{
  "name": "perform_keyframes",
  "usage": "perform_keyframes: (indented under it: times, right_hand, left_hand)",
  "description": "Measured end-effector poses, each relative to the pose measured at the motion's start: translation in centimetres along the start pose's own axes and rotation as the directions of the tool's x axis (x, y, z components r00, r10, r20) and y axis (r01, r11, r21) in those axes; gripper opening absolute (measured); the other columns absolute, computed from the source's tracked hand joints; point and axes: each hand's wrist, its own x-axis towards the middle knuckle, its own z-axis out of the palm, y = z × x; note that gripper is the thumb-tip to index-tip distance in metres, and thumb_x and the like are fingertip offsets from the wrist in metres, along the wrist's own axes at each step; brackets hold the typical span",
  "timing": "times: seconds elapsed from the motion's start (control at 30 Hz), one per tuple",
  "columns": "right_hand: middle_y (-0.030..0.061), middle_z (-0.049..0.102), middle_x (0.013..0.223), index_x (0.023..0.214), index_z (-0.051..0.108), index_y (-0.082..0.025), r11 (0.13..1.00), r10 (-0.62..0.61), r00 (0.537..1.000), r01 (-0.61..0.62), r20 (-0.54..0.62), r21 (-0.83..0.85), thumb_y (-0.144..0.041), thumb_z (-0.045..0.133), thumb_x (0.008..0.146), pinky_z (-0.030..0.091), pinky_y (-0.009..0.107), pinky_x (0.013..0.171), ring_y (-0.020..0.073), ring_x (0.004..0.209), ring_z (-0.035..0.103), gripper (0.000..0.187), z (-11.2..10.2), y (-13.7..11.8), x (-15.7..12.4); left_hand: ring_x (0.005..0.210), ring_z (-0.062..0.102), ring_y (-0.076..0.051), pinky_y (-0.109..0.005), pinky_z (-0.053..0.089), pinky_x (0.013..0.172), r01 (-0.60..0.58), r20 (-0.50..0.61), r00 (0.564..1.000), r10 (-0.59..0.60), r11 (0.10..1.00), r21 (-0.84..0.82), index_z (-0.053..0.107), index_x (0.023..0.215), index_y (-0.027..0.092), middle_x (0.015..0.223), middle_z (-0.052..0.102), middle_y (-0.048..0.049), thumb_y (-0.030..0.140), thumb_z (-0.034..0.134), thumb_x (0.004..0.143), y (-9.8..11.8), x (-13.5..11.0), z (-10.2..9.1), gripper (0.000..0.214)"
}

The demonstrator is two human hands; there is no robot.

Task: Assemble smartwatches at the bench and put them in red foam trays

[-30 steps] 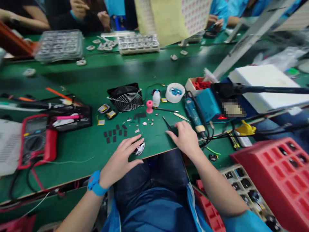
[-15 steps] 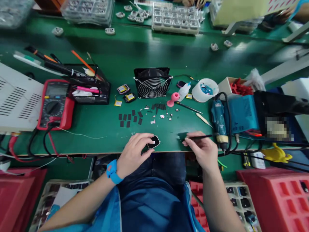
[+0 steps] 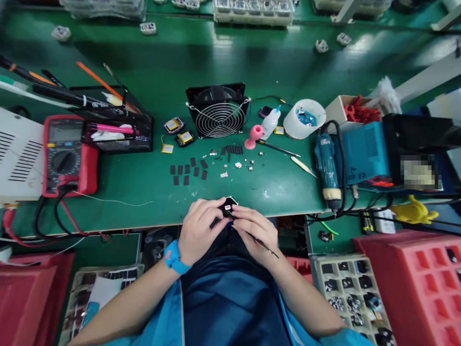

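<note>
Swinging inward, right hand (image 3: 254,230) meets left hand (image 3: 201,226) | hands together: left pinches small black module (image 3: 229,205), right grips thin probe (image 3: 266,249) | at counter (image 3: 144,192) edge

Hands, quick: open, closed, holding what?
Left hand: closed on the small black part.
Right hand: closed on a thin black tool, its tip at the part.

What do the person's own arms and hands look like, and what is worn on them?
The left hand and right hand are bare, without gloves. A bright blue wristband, chunky like a watch, circles the left wrist. Forearms are uncovered; a light blue short sleeve shows on the right upper arm.
</note>
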Motion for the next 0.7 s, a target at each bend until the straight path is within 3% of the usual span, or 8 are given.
perform_keyframes:
  times: [0.47, 0.7]
  right_hand:
    - [0.0168, 0.078, 0.109, 0.110, 0.072, -0.013, 0.934, -0.318, 0.948, 0.309, -0.023, -0.177, -0.004, 0.065, 0.093, 0.067, 0.045, 0.094, 0.0288, 0.119, 0.072, 0.020, 0.4, 1.6, -0.2]
    - [0.0153, 0.079, 0.109, 0.105, 0.073, -0.014, 0.962, -0.243, 0.969, 0.233, -0.049, -0.144, -0.005, 0.065, 0.094, 0.066, 0.042, 0.094, 0.0264, 0.116, 0.074, 0.017, 0.3, 1.4, -0.2]
  left_hand:
    - [0.090, 0.068, -0.020, -0.036, 0.054, 0.080, -0.037, -0.011, 0.999, 0.037, 0.999, 0.019, 0.060, 0.084, 0.019, 0.114, 0.076, -0.0110, 0.016, 0.071, 0.092, 0.0, 0.0, 0.1, 0.014]
    - [0.091, 0.068, -0.021, -0.037, 0.055, 0.082, -0.046, -0.012, 0.999, 0.047, 0.999, 0.020, 0.065, 0.089, 0.019, 0.116, 0.076, -0.0116, 0.015, 0.072, 0.091, -0.1, -0.1, 0.3, 0.009]
